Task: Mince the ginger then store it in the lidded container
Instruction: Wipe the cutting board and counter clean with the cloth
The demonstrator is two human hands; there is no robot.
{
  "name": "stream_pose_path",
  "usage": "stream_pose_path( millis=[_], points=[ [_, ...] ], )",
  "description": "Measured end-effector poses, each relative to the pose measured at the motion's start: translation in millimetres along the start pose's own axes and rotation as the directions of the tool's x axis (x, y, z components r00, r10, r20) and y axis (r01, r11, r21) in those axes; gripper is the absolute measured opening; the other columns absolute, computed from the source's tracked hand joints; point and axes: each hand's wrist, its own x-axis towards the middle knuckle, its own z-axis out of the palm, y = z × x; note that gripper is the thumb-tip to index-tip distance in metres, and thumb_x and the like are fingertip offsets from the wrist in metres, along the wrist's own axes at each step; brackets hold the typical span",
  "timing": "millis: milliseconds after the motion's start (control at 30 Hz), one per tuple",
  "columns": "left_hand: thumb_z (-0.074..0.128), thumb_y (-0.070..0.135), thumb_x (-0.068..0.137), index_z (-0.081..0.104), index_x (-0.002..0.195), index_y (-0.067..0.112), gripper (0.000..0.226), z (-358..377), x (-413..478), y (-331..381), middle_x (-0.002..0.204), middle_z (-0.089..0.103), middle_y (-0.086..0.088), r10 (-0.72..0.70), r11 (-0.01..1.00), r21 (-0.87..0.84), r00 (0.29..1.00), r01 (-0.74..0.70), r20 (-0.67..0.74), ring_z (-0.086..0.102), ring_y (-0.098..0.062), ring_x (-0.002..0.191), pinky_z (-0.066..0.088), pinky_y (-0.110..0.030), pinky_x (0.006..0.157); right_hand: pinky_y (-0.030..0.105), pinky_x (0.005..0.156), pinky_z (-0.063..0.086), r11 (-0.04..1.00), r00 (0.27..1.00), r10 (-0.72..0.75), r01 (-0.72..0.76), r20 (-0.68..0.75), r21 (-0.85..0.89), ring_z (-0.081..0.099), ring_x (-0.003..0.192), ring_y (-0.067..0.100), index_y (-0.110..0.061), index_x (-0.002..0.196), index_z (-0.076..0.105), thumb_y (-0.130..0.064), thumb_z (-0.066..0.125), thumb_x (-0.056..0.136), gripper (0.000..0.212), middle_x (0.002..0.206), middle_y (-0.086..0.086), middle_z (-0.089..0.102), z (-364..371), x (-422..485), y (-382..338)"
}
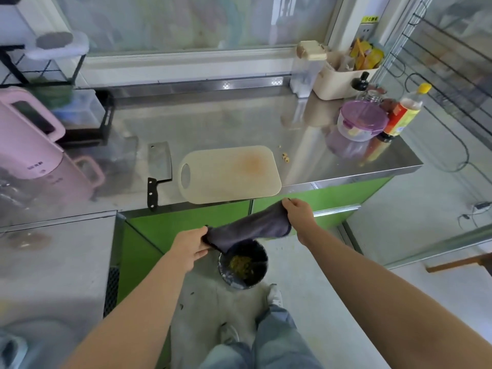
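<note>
My left hand (190, 247) and my right hand (299, 215) each grip an end of a dark grey cloth (249, 227), stretched between them below the counter's front edge. Under the cloth, on the floor, stands a dark bin (243, 265) with yellowish scraps inside. On the steel counter (213, 123) lies a pale cutting board (229, 173) with an orange stain and nothing on it. A cleaver (158, 169) with a black handle lies to its left. A round container with a purple lid (360, 119) stands at the right. A few ginger bits (285, 157) lie beside the board.
A pink kettle (29, 139) stands at the left, with a black rack (87, 115) behind it. Sauce bottles (402, 115), a cream caddy (343, 73) and a clear canister (306, 67) crowd the back right. Green cabinet doors (186, 222) face me. My legs and shoes show below.
</note>
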Motion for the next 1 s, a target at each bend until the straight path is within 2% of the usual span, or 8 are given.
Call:
stream_pose_path(
  millis=[133, 267, 333, 467, 533, 600, 667, 1000],
  points=[
    [0.058, 0.014, 0.095, 0.064, 0.115, 0.002, 0.024, 10, 1, -1, 0.109, 0.062, -0.007, 0.2, 0.975, 0.101, 0.98, -0.198, -0.005, 0.054, -0.022, 0.104, 0.041, -0.032, 0.09, 0.035, 0.079, 0.053, 0.991, 0.932, 0.132, -0.127, 0.338, -0.036, 0.059, 0.083, 0.026, -0.003, 0.09, 0.062, -0.005, 0.06, 0.09, 0.003, 0.09, 0.014, 0.062, 9, -3, 10],
    [0.055, 0.007, 0.094, 0.067, 0.09, 0.009, 0.014, -4, 12, -2, 0.087, 0.057, -0.008, 0.361, 0.928, 0.209, 0.877, -0.307, -0.315, 0.048, -0.023, 0.084, 0.035, -0.028, 0.075, 0.029, 0.071, 0.043, 0.993, 0.993, 0.081, -0.072, -0.088, 0.098, 0.053, 0.084, 0.021, -0.015, 0.112, 0.052, -0.008, 0.059, 0.088, 0.025, 0.091, 0.006, 0.054, -2, 4, 15],
    [0.054, 0.009, 0.094, 0.067, 0.096, 0.007, 0.013, -6, 13, -1, 0.091, 0.061, -0.01, 0.382, 0.916, 0.277, 0.845, -0.291, -0.374, 0.052, -0.025, 0.086, 0.04, -0.03, 0.076, 0.027, 0.062, 0.042, 0.995, 0.995, -0.018, 0.027, -0.099, 0.091, 0.05, 0.074, 0.019, -0.021, 0.105, 0.056, -0.005, 0.053, 0.09, 0.022, 0.082, 0.006, 0.054, -6, 4, 13],
    [0.062, 0.006, 0.09, 0.052, 0.128, 0.013, 0.04, 8, 6, 4, 0.086, 0.059, -0.003, 0.365, 0.903, 0.286, 0.923, -0.32, -0.12, 0.054, -0.021, 0.089, 0.041, -0.03, 0.081, 0.027, 0.075, 0.05, 0.991, 0.981, -0.112, 0.122, 0.159, -0.051, 0.058, 0.088, 0.018, -0.014, 0.091, 0.072, 0.007, 0.048, 0.085, 0.032, 0.09, 0.004, 0.067, 0, 0, 7],
    [0.063, 0.002, 0.088, 0.065, 0.114, 0.015, 0.03, 8, 5, 5, 0.091, 0.066, -0.007, 0.43, 0.864, 0.329, 0.899, -0.382, -0.085, 0.059, -0.022, 0.092, 0.043, -0.028, 0.08, 0.031, 0.074, 0.053, 0.99, 0.971, -0.078, 0.103, 0.225, -0.099, 0.057, 0.086, 0.02, -0.01, 0.106, 0.072, 0.009, 0.051, 0.082, 0.037, 0.098, 0.009, 0.068, -3, 1, 7],
    [0.063, 0.0, 0.087, 0.074, 0.1, 0.015, 0.023, 1, 7, 7, 0.101, 0.072, -0.007, 0.516, 0.834, 0.352, 0.826, -0.424, -0.228, 0.064, -0.024, 0.098, 0.047, -0.027, 0.083, 0.039, 0.074, 0.051, 0.994, 0.988, -0.068, 0.08, 0.136, -0.079, 0.053, 0.085, 0.021, -0.008, 0.116, 0.068, 0.01, 0.05, 0.08, 0.044, 0.103, 0.012, 0.066, -9, 4, 7],
    [0.063, 0.005, 0.088, 0.076, 0.1, 0.015, 0.02, -7, 9, 10, 0.103, 0.072, -0.005, 0.541, 0.816, 0.405, 0.79, -0.412, -0.287, 0.064, -0.02, 0.096, 0.049, -0.029, 0.085, 0.029, 0.075, 0.043, 0.995, 0.992, -0.071, 0.077, 0.101, -0.056, 0.053, 0.091, 0.02, -0.005, 0.122, 0.064, 0.009, 0.052, 0.08, 0.046, 0.104, 0.009, 0.063, -15, 8, 7],
    [0.078, 0.011, 0.078, 0.075, 0.098, 0.014, 0.021, -9, 11, 12, 0.097, 0.071, -0.003, 0.414, 0.735, 0.544, 0.903, -0.404, 0.111, 0.062, -0.015, 0.092, 0.041, -0.02, 0.08, 0.025, 0.081, 0.048, 0.905, 0.934, -0.188, 0.285, 0.304, -0.315, 0.061, 0.094, 0.019, -0.005, 0.114, 0.069, 0.008, 0.059, 0.077, 0.041, 0.103, 0.008, 0.068, -19, 12, -1]
  ],
)
